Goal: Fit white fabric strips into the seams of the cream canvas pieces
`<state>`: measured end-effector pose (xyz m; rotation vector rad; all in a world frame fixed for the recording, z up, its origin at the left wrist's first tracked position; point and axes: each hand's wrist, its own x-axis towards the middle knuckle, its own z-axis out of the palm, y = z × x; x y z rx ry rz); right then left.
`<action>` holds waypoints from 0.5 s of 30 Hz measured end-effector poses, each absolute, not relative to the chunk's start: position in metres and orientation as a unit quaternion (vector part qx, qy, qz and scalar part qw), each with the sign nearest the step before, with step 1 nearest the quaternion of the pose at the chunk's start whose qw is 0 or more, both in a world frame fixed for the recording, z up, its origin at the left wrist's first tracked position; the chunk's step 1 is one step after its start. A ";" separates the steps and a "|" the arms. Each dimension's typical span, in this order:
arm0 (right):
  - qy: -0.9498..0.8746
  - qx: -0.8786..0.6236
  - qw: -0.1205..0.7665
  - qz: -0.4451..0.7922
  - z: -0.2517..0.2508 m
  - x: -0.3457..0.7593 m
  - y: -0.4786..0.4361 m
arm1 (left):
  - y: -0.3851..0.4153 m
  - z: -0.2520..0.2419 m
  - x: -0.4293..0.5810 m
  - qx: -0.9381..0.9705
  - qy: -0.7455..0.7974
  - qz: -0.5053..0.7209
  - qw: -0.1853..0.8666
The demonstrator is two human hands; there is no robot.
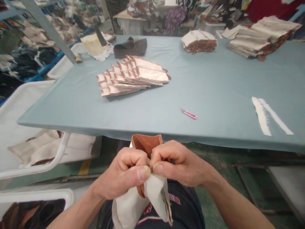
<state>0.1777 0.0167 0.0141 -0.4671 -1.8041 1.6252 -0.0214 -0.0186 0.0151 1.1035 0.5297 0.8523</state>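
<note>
A cream fabric piece with a brown lining (156,187) hangs over my lap, just in front of the table edge. My left hand (131,171) pinches it from the left, thumb on top. From the right, my right hand (173,163) grips the same piece, its fingers curled and touching the left hand. The brown inside of the piece shows above both hands, and its cream ends drop below them. What lies between the fingertips is hidden.
On the blue-green table (221,89) lie pink thread snips (189,114), a fanned stack of cream pieces (133,74), white strips (262,116), dark cloth (130,47) and more stacks (199,41) at the back. White bins (64,149) stand at the left.
</note>
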 end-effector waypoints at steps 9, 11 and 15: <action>-0.717 -0.290 0.287 0.565 0.013 0.201 0.030 | -0.010 0.031 -0.054 0.721 0.313 0.382 0.486; -0.733 -0.305 0.285 0.537 0.017 0.202 0.026 | -0.006 0.039 -0.067 0.801 0.352 0.341 0.343; -0.796 -0.332 0.268 0.429 0.032 0.202 0.023 | 0.000 0.043 -0.087 0.835 0.382 0.308 0.251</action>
